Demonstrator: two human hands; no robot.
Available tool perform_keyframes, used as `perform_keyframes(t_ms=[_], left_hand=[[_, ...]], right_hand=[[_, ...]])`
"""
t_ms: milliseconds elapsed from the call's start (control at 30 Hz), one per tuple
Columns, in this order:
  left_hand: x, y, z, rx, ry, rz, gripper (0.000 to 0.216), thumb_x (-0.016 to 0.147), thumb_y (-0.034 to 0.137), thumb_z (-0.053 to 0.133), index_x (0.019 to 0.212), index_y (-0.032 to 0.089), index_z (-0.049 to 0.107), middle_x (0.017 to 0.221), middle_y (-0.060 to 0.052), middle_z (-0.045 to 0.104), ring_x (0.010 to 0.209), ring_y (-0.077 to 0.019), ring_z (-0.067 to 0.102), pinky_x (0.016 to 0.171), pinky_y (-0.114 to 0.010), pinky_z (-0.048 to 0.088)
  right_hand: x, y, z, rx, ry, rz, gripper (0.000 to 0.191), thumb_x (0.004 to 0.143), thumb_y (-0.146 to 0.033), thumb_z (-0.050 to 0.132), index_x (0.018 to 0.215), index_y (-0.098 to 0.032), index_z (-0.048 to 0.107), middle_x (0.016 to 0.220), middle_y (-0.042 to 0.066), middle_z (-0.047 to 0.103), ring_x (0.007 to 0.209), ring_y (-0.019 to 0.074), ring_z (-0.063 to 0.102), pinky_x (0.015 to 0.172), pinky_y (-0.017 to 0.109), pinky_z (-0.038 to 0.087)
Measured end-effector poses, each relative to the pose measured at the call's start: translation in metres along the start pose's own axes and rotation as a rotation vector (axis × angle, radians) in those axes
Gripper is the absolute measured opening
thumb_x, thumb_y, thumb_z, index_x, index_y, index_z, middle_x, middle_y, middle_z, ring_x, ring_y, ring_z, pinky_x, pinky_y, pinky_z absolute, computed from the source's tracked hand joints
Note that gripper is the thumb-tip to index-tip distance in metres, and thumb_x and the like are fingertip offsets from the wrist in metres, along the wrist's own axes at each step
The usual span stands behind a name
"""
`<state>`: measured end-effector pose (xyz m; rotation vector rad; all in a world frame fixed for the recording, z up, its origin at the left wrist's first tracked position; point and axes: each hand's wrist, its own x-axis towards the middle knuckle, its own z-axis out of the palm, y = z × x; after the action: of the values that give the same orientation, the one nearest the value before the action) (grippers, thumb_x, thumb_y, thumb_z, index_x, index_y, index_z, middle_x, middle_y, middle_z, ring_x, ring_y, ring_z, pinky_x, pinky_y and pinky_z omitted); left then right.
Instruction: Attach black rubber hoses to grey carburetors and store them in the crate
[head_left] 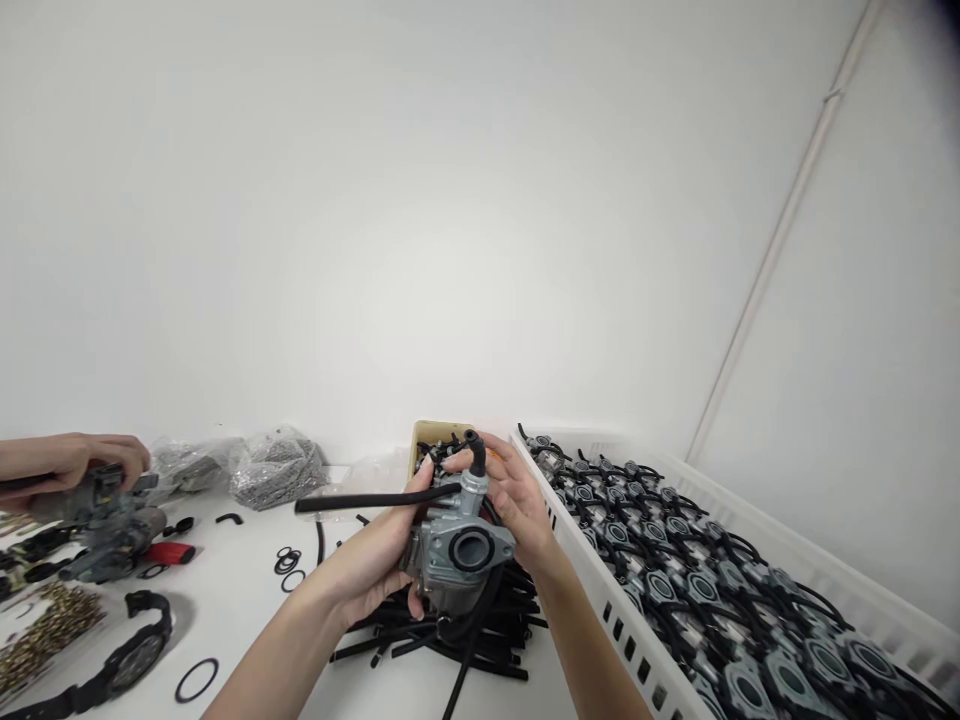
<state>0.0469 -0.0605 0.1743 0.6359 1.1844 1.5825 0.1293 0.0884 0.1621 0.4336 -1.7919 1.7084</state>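
Note:
A grey metal carburetor (459, 550) is held up in the middle of the view, its round bore facing me. My left hand (382, 555) grips its left side, thumb on top. My right hand (521, 490) wraps round the right and rear, with fingers near the bent black rubber elbow (475, 452) on top. From the carburetor a straight black hose (375, 499) sticks out to the left, and another dark hose hangs below. Beneath lies a pile of cut black hoses (495, 655). My fingertips behind the body are partly hidden.
At right stands a white crate (600, 580) with rows of carburetors (705, 588). A yellow bin (421, 432) of small parts sits behind my hands. Bags of parts (276, 470), black rings (196, 680) and a wristwatch (135, 655) lie left. Another person's hand (82, 462) holds a carburetor there.

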Motion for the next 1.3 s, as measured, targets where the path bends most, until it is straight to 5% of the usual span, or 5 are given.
perform_keyframes(t_ms=[400, 633, 767, 933, 1300], left_hand=[[0.025, -0.007, -0.001, -0.032, 0.326, 0.339, 0.056, 0.079, 0.063, 0.06, 0.109, 0.016, 0.064, 0.083, -0.007, 0.069, 0.066, -0.0145, 0.059, 0.049, -0.02, 0.046], [0.029, -0.006, -0.008, 0.064, 0.688, 0.725, 0.055, 0.077, 0.058, 0.066, 0.113, 0.019, 0.053, 0.091, -0.004, 0.063, 0.068, -0.0131, 0.058, 0.053, -0.02, 0.046], [0.027, -0.008, -0.008, 0.113, 0.81, 0.847, 0.061, 0.075, 0.052, 0.07, 0.124, 0.023, 0.048, 0.108, -0.006, 0.06, 0.087, -0.0178, 0.062, 0.069, -0.025, 0.052], [0.026, -0.01, -0.005, 0.203, 0.827, 0.87, 0.055, 0.076, 0.049, 0.069, 0.123, 0.026, 0.05, 0.115, -0.006, 0.057, 0.101, -0.0204, 0.059, 0.083, -0.029, 0.053], [0.026, -0.009, -0.002, 0.101, 0.702, 0.799, 0.052, 0.081, 0.056, 0.062, 0.12, 0.025, 0.048, 0.104, -0.004, 0.063, 0.085, -0.0166, 0.063, 0.065, -0.022, 0.05]], right_hand=[[0.013, 0.001, -0.009, -0.222, 0.503, -0.038, 0.022, 0.085, -0.039, 0.065, 0.096, -0.021, 0.067, 0.084, 0.004, 0.072, 0.081, 0.0162, 0.065, 0.082, 0.031, 0.051], [-0.009, -0.017, 0.024, -0.713, 0.214, -0.072, 0.017, 0.084, -0.034, 0.066, 0.093, -0.021, 0.073, 0.081, 0.004, 0.069, 0.058, 0.0131, 0.054, 0.056, 0.027, 0.046], [-0.016, -0.01, 0.037, -0.917, 0.108, -0.197, 0.025, 0.089, -0.022, 0.059, 0.111, -0.021, 0.07, 0.087, 0.007, 0.068, 0.071, 0.0166, 0.063, 0.064, 0.028, 0.052], [-0.017, -0.001, 0.039, -1.114, 0.208, -0.28, 0.031, 0.093, -0.012, 0.044, 0.11, -0.019, 0.069, 0.094, 0.011, 0.063, 0.077, 0.0179, 0.065, 0.067, 0.029, 0.055], [-0.012, 0.018, 0.037, -0.942, 0.256, -0.467, 0.022, 0.087, -0.008, 0.053, 0.098, -0.022, 0.065, 0.093, 0.009, 0.061, 0.087, 0.0201, 0.065, 0.076, 0.031, 0.057]])
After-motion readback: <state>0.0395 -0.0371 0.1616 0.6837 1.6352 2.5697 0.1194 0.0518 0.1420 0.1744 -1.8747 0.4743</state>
